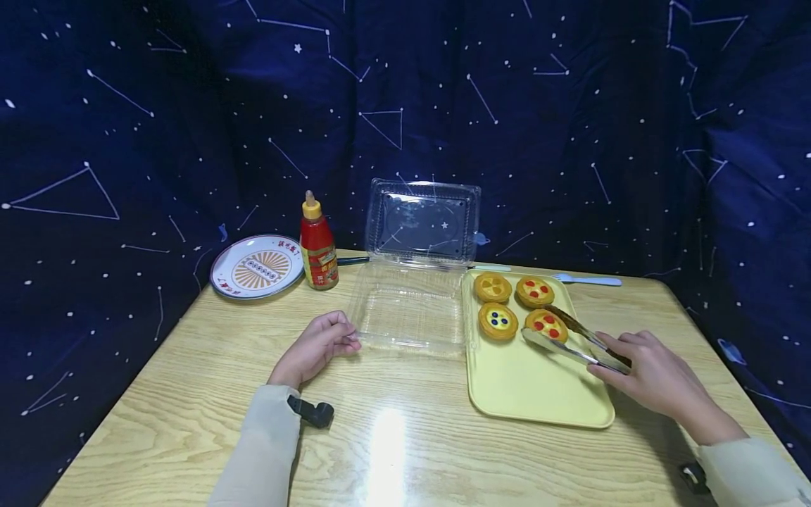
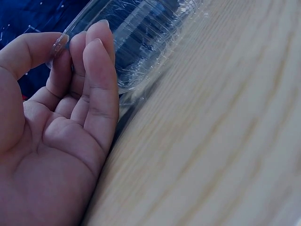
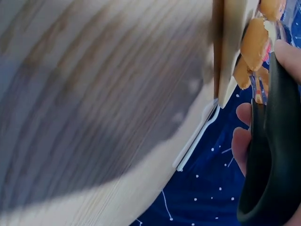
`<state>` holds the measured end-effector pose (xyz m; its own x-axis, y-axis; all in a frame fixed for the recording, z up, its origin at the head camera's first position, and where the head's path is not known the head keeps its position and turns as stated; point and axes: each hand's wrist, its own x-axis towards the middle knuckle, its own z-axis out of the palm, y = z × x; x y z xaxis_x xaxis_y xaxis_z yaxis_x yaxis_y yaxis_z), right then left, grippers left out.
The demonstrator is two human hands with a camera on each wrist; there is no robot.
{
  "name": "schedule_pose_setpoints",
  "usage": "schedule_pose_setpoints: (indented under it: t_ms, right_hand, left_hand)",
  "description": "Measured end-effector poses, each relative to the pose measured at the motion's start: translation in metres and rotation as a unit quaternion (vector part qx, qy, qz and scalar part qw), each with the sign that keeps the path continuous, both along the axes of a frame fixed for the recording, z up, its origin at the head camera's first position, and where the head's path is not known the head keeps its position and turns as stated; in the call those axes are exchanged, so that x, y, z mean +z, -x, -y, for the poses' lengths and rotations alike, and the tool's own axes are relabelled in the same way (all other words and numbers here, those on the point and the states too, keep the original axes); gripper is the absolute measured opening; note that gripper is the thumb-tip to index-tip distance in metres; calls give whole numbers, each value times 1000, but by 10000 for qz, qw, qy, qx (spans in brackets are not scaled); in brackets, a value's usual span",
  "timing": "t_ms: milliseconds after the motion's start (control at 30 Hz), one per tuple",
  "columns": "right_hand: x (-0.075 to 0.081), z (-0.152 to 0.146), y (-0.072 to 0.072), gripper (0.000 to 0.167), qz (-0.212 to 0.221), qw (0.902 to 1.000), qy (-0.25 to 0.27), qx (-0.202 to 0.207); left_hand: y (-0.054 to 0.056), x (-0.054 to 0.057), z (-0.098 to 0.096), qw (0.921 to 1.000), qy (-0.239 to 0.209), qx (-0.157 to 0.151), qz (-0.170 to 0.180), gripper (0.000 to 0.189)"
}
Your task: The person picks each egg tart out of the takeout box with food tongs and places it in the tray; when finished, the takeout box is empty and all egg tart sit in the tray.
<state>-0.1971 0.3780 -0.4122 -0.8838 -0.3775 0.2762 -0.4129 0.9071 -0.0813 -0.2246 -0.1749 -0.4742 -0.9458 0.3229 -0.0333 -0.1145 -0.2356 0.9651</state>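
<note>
My left hand pinches the near left corner rim of a clear plastic hinged container, whose lid stands raised at the back. In the left wrist view, thumb and fingertips meet at the container's edge. My right hand grips metal tongs with black handles. Their tips lie on either side of a red-topped tart on the yellow tray. Beside it are another red-topped tart, a blue-dotted tart and a yellow-topped tart.
At the back left stand a red sauce bottle with a yellow cap and a patterned plate. A dark handle shows behind the bottle. Past the tray lie a pale blue fork and a pale green handle. A dark starry curtain hangs behind.
</note>
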Motion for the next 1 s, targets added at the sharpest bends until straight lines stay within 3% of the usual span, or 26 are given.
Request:
schedule_pose_setpoints:
  t_ms: [133, 300, 567, 833, 1000]
  right_hand:
    - [5, -3, -5, 70, 110, 9997, 150, -148]
    - [10, -6, -8, 68, -62, 9990, 388, -193]
    - [11, -10, -5, 71, -230, 9937, 1003, -441]
    - [5, -17, 7, 73, -87, 9785, 1641, -1243]
    - [-3, -24, 17, 77, 120, 9617, 2053, -1812]
  left_hand:
    - [1, 0, 1, 10000, 23, -36, -39, 11]
    - [0, -1, 2, 9999, 62, -64, -125, 10]
    - [0, -1, 2, 9999, 83, -52, -105, 10]
    - [0, 0, 1, 9997, 80, -138, -162, 10]
    - [0, -1, 1, 9999, 29, -96, -124, 11]
